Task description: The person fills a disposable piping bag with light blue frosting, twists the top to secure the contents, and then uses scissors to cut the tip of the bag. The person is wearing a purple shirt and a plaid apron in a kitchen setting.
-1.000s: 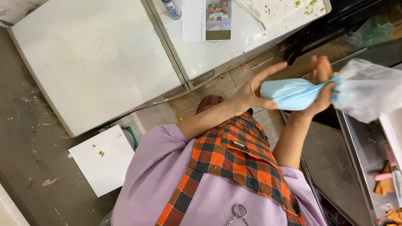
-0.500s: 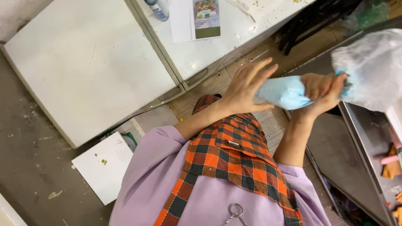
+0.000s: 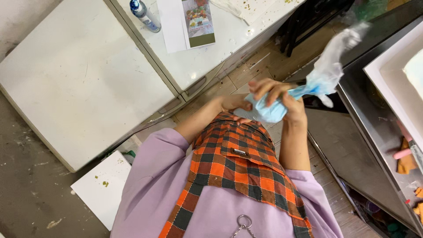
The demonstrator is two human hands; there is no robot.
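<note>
Both hands close around a soft light-blue piping bag [image 3: 269, 110], held in the air above the chest, just over the top edge of the orange and dark checked apron [image 3: 238, 163]. The left hand [image 3: 235, 105] cups the bag's rounded end from below, and the right hand [image 3: 277, 94] wraps over the top with fingers curled tight. From the right hand the bag's clear plastic tail [image 3: 332, 66] twists up and away toward the steel bench [image 3: 374, 128] on the right.

On that bench sits a white tray [image 3: 392, 83] close to the plastic tail, with orange scraps [image 3: 405, 161] and a pink stick [image 3: 402, 153] further along the edge. Left of the hands stands a low white cabinet [image 3: 83, 83] with two flat tops side by side; on the farther top lie a small bottle with a blue cap [image 3: 144, 15] and a leaflet with a colourful picture [image 3: 198, 22]. A dark chair frame [image 3: 308, 20] stands on the tiled floor [image 3: 260, 66] between the cabinet and the bench. A white square board [image 3: 99, 187] lies on the grey floor beside the lilac sleeve [image 3: 154, 176].
</note>
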